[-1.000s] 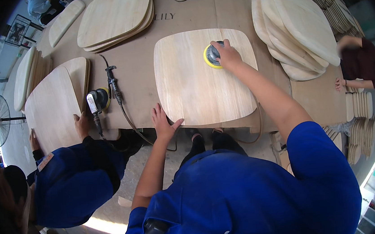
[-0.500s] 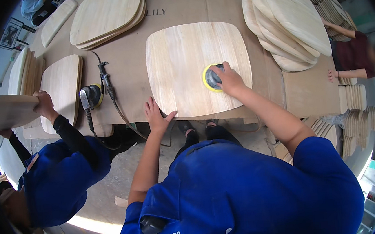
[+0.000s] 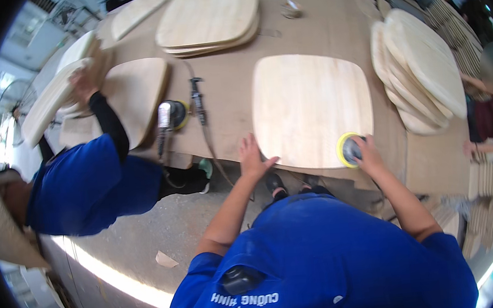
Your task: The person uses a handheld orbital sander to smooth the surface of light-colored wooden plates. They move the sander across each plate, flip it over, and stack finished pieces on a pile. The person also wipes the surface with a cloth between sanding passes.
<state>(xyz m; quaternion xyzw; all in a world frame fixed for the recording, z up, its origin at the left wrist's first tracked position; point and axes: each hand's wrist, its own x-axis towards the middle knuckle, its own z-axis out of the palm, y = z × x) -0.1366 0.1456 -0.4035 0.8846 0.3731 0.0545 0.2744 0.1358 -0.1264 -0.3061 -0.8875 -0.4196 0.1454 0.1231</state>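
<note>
A pale wooden seat panel (image 3: 310, 103) with rounded corners lies flat on the brown workbench (image 3: 227, 78) in front of me. My right hand (image 3: 368, 151) grips a round sander with a yellow pad (image 3: 347, 149) pressed on the panel's near right corner. My left hand (image 3: 253, 159) rests flat, fingers spread, on the panel's near left edge.
A co-worker in a blue shirt (image 3: 83, 181) at my left lifts a wooden panel (image 3: 54, 101) off a stack. A second sander (image 3: 170, 117) with its hose lies between us. Stacks of panels sit at the back (image 3: 207, 18) and right (image 3: 416, 66). Another person (image 3: 490, 124) stands at far right.
My right hand has drawn the sander from the panel's far right toward its near right corner. The co-worker has raised a panel at the left.
</note>
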